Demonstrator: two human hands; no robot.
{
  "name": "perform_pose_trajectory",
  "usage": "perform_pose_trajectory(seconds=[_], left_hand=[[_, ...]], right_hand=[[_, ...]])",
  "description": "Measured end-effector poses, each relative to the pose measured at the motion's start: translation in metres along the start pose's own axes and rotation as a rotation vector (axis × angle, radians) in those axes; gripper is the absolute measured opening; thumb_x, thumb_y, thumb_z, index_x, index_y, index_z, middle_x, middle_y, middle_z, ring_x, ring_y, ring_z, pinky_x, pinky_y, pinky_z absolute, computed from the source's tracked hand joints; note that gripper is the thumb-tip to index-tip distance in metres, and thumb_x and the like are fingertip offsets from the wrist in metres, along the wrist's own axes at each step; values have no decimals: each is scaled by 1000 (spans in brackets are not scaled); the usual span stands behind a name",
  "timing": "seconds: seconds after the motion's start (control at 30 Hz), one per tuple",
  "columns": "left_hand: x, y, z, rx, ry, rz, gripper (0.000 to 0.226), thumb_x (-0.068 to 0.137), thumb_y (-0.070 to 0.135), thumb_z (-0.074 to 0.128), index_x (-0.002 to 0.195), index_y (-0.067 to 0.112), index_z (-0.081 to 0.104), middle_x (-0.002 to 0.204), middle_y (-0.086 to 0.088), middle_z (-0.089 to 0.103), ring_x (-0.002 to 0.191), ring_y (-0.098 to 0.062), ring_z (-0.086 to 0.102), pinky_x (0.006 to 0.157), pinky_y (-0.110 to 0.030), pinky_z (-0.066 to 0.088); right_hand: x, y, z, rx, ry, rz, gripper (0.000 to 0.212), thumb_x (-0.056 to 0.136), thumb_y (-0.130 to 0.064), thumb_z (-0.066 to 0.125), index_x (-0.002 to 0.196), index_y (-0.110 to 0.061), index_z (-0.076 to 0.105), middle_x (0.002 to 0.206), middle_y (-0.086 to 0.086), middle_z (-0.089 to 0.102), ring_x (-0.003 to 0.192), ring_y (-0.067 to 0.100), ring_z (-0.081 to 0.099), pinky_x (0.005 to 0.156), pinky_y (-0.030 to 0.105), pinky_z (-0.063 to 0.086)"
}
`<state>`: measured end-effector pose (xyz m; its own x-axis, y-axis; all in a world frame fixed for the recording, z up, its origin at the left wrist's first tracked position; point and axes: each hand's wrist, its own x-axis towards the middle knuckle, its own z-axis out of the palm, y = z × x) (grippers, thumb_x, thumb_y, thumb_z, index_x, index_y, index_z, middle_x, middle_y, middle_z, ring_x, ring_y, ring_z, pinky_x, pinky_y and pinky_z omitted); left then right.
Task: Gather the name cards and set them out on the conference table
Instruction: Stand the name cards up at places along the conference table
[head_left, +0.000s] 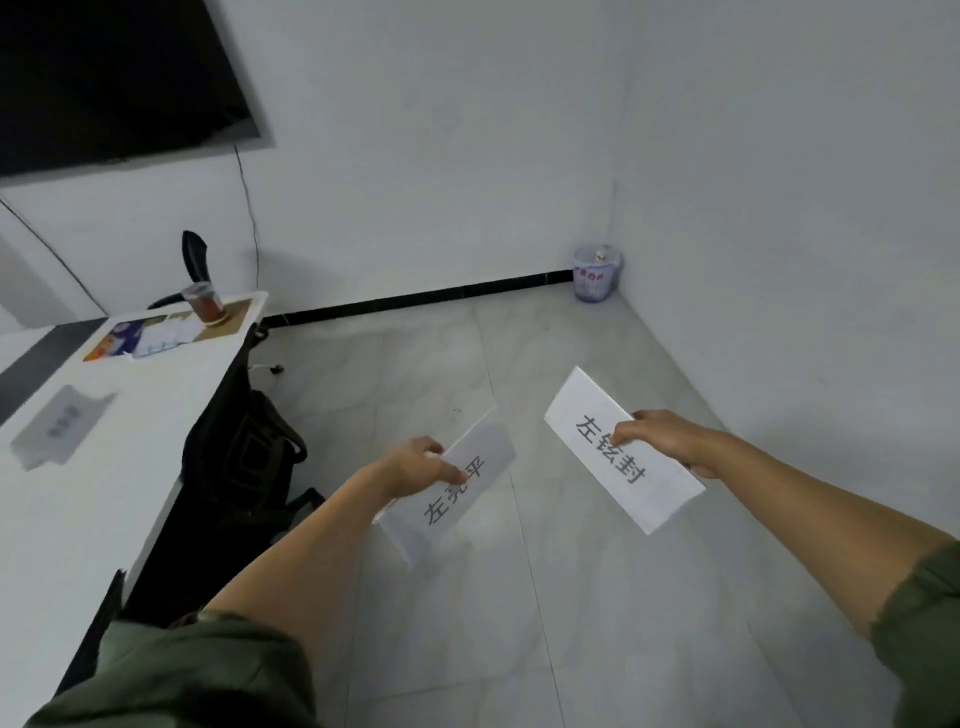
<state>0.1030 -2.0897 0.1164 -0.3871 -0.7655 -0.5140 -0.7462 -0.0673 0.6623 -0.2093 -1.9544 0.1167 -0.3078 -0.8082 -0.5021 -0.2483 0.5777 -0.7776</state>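
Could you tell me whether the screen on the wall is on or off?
Off, it seems: the screen is uniformly black, showing no picture.

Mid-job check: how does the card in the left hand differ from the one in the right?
The left-hand card slants up to the right; the right-hand card slants down to the right. The left-hand card looks grey and shaded, the right-hand card bright white. Their printed names differ. Both are folded white paper with black print, one gripped by the left hand, the other by the right hand.
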Motion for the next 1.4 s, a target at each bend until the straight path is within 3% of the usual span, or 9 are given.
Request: perform_pose_trajectory(seconds=[0.1, 0.27, 0.47, 0.57, 0.83, 1.0, 1.1, 1.4], left_hand=[[68, 33, -13, 19, -10, -4, 47, 71, 23, 81, 112, 14, 60, 97, -10, 69, 84, -27, 69, 78, -38, 58], [179, 83, -31, -1, 13, -37, 49, 73, 25, 80, 116, 16, 57, 100, -11, 69, 81, -25, 69, 72, -33, 56], [292, 140, -80, -72, 54, -73, 51, 75, 25, 79, 119, 15, 56, 102, -12, 69, 84, -27, 69, 79, -37, 57], [333, 144, -106, -93, 66, -130, 54, 76, 23, 79, 123, 13, 54, 108, -13, 67, 85, -27, 68, 73, -33, 55], [490, 136, -200, -101, 107, -219, 65, 71, 32, 81, 127, 13, 55, 119, -12, 63, 102, -29, 64, 94, -44, 52], [591, 152, -292, -125, 151, -213, 58, 74, 29, 79, 123, 12, 55, 112, -12, 66, 95, -28, 67, 88, -41, 55], [629, 164, -333, -138, 163, -213, 56, 75, 28, 79, 122, 13, 54, 107, -12, 68, 89, -26, 68, 83, -38, 56], [756, 153, -449, -233, 219, -296, 50, 75, 24, 78, 117, 12, 54, 106, -14, 68, 90, -29, 69, 85, -43, 57]], right_hand=[[67, -18, -30, -2, -1, 10, 26, 83, -23, 67, 106, -11, 67, 91, 10, 76, 81, 29, 74, 80, 42, 57], [190, -58, -82, -21, -13, -15, 21, 83, -21, 67, 102, -11, 67, 87, 8, 75, 76, 26, 73, 71, 32, 57], [340, -147, -136, -72, -68, -47, 23, 82, -23, 68, 101, -11, 67, 86, 11, 77, 81, 31, 74, 80, 43, 58], [402, -182, -133, -137, -141, -56, 25, 81, -24, 68, 102, -12, 67, 87, 9, 77, 82, 30, 74, 84, 45, 58], [586, -276, -102, -228, -245, -93, 28, 81, -25, 68, 106, -14, 66, 89, 7, 76, 79, 25, 75, 76, 36, 58], [696, -369, -92, -276, -260, -106, 33, 79, -29, 69, 109, -15, 65, 93, 7, 76, 82, 25, 74, 80, 40, 58], [739, -416, -88, -292, -273, -139, 29, 81, -29, 68, 108, -18, 65, 94, 6, 75, 83, 23, 74, 76, 36, 57], [919, -539, -35, -353, -386, -166, 21, 82, -27, 68, 101, -19, 65, 93, 8, 75, 83, 25, 73, 76, 37, 57]])
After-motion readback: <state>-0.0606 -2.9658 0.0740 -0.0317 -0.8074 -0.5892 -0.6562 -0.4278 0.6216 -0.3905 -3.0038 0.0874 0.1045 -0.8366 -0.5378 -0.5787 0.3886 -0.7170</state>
